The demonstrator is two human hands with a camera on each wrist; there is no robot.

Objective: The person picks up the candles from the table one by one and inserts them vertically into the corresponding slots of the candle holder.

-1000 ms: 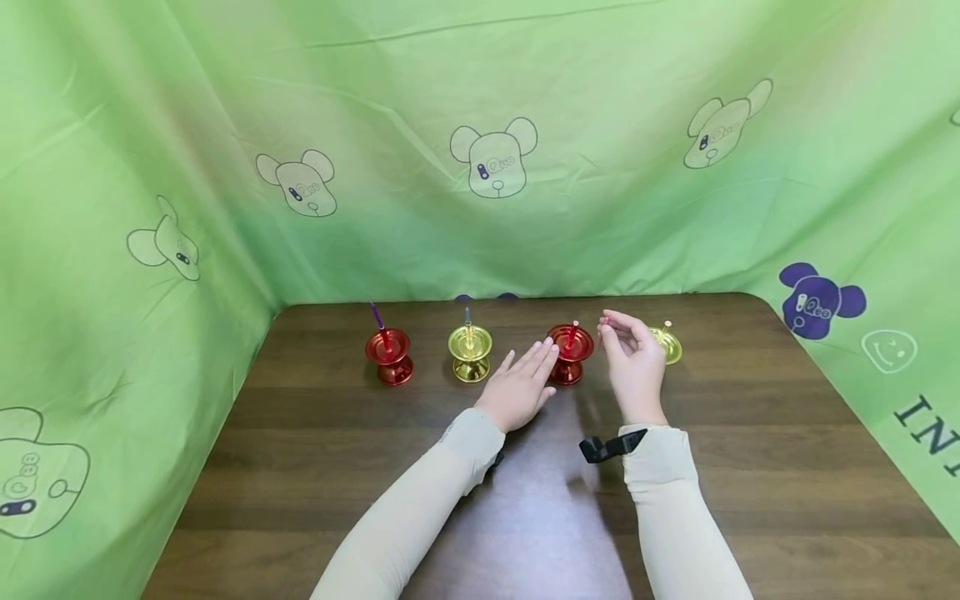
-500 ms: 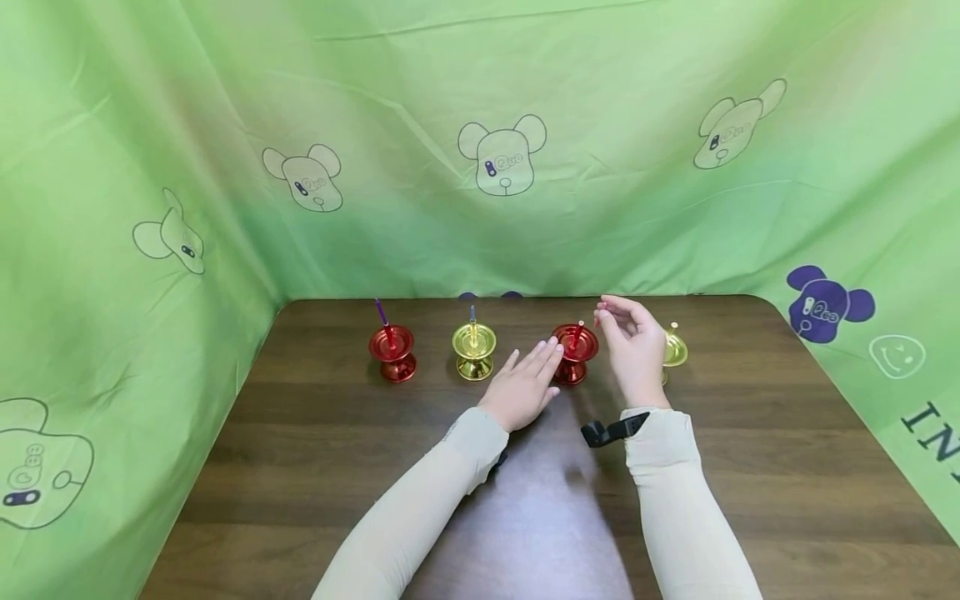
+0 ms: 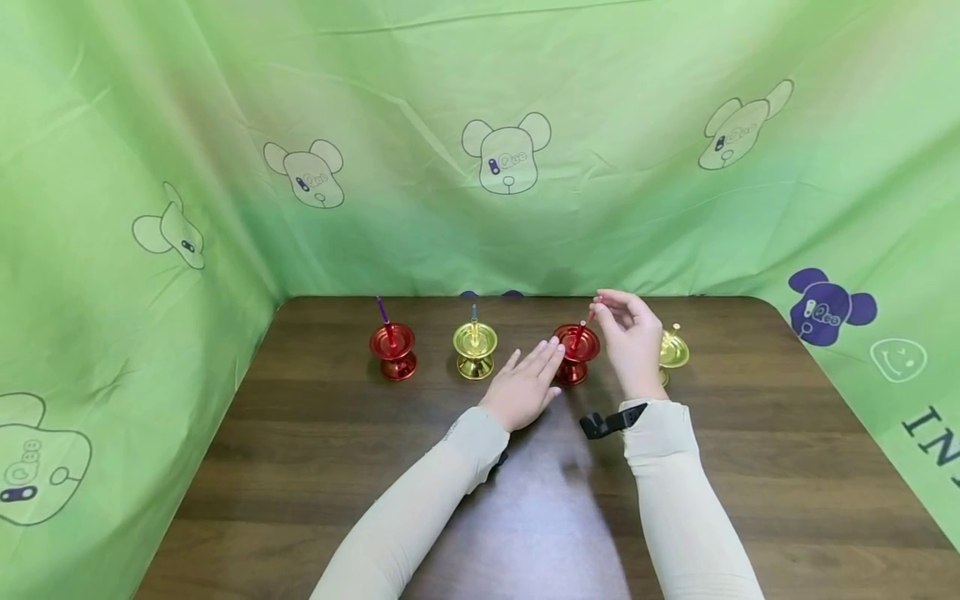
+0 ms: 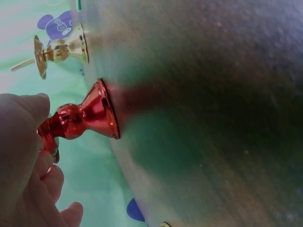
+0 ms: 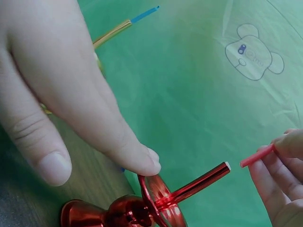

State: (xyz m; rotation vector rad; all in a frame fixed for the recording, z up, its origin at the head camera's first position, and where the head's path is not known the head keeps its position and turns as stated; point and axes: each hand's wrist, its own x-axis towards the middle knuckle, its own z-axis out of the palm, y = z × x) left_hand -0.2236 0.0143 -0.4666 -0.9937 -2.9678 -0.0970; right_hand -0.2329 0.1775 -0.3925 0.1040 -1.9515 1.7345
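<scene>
My left hand (image 3: 521, 385) reaches to a red metallic candle holder (image 3: 587, 353) with its fingers fairly straight. In the right wrist view, one left fingertip (image 5: 150, 163) rests on the rim of its dish, while the thumb hangs apart. My right hand (image 3: 632, 346) pinches a thin red candle (image 5: 256, 156) between thumb and fingers. That candle slants, its lower end just short of the pale-tipped top of the holder's upright tube (image 5: 201, 183). Seen from the left wrist, the holder's red base (image 4: 102, 111) stands on the table.
To the left stand a red holder (image 3: 393, 350) with a purple candle and a gold holder (image 3: 474, 346) with a blue one. Another gold holder (image 3: 675, 352), candleless, is partly behind my right hand. A green printed cloth (image 3: 375, 225) surrounds the wooden table (image 3: 300, 467).
My right hand has shifted slightly up and left, bringing the red candle over the red holder's tube, now slanting toward it. The left hand keeps its place at the dish.
</scene>
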